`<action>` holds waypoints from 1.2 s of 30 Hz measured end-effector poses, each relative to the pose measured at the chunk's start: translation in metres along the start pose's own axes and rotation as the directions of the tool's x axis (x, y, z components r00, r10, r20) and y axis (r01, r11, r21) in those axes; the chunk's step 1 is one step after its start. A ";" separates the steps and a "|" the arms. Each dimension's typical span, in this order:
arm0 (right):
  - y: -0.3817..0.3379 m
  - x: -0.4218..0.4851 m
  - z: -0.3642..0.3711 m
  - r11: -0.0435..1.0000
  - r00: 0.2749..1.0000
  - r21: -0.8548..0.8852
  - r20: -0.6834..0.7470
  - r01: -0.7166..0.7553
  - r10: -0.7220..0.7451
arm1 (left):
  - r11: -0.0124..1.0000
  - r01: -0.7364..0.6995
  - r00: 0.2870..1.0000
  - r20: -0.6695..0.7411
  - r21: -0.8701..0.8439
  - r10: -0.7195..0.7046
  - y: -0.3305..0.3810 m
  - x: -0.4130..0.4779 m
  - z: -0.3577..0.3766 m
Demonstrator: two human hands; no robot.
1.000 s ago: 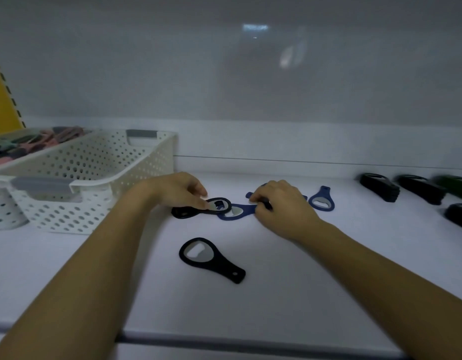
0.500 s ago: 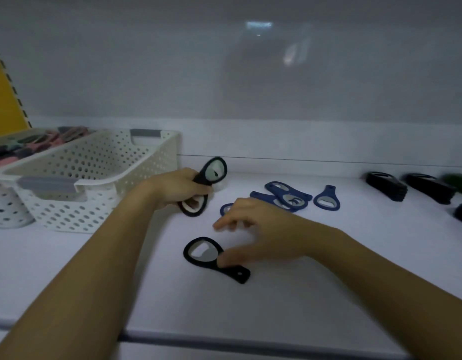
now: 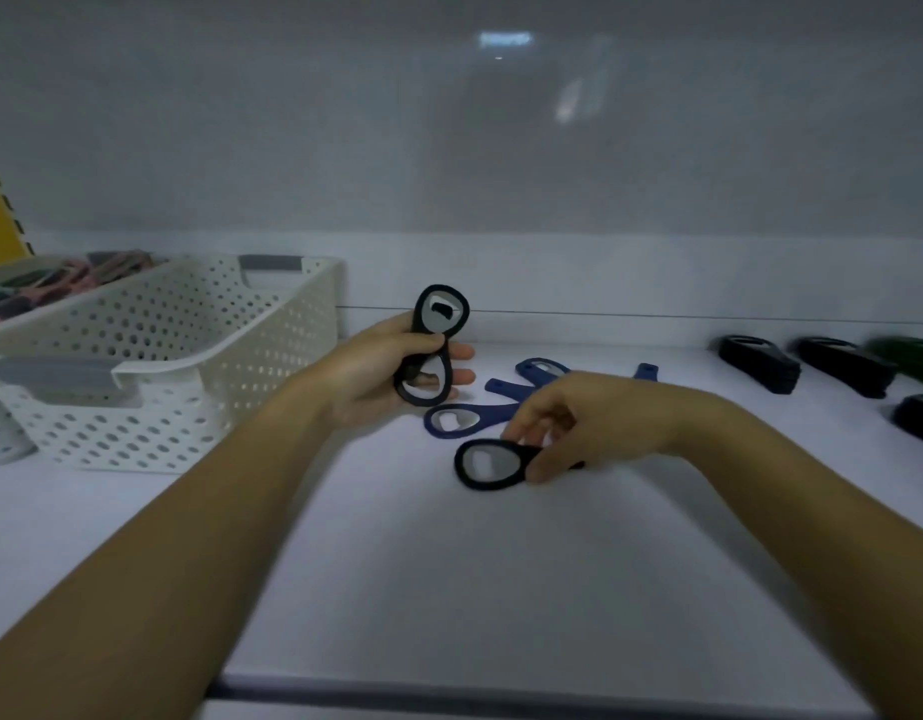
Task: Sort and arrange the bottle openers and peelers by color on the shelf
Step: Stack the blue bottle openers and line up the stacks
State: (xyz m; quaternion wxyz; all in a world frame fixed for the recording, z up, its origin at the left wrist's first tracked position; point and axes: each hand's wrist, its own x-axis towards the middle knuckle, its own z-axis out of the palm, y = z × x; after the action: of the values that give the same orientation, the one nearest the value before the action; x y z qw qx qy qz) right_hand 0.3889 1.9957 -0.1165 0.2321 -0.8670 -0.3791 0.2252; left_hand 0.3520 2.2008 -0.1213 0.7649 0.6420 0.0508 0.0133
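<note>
My left hand holds two black bottle openers upright above the white shelf, one head up and one head down. Thumb and fingers of my right hand pinch the handle of a third black bottle opener, which lies low over the shelf. Several blue bottle openers lie between and behind my hands, partly hidden by my right hand.
A white perforated basket stands at the left, and a second basket behind it holds pink and dark tools. Black items and a dark green one lie in a row at the right. The shelf's front edge is near.
My left hand has lifted black openers off the shelf and turned them upright. My right hand left the blue openers, came forward and took hold of the black opener lying in front.
</note>
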 end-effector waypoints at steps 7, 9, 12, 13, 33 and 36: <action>0.027 0.006 -0.013 0.799 0.960 0.599 -0.191 -0.050 0.203 | 1.000 -0.016 0.999 -0.030 -0.006 0.016 -0.013 0.004 0.020; 0.026 0.008 -0.013 0.658 0.952 0.753 -0.214 0.019 0.218 | 1.000 -0.012 0.999 -0.034 -0.006 0.012 -0.016 0.002 0.026; 0.015 0.010 -0.008 0.437 0.941 0.892 -0.239 0.115 0.241 | 0.996 -0.019 1.000 0.018 -0.082 0.020 -0.020 0.000 0.035; 0.011 0.012 -0.004 0.396 0.937 0.909 -0.241 0.127 0.252 | 0.996 -0.022 0.999 0.035 -0.087 0.025 -0.021 0.000 0.038; 0.011 0.014 -0.006 0.211 0.724 0.848 -0.525 0.485 0.447 | 0.966 -0.153 0.984 -0.059 0.208 0.169 -0.016 0.004 0.020; 0.015 0.015 -0.005 0.385 0.662 0.821 -0.569 0.422 0.487 | 0.944 -0.184 0.969 -0.111 0.275 0.221 -0.015 0.005 0.020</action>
State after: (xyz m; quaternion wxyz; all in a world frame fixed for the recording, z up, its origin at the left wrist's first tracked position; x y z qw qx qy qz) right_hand 0.4094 1.9973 -0.1242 0.7989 -0.6000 -0.0349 0.0225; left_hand 0.3581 2.1787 -0.1326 0.6623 0.7368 0.0392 0.1302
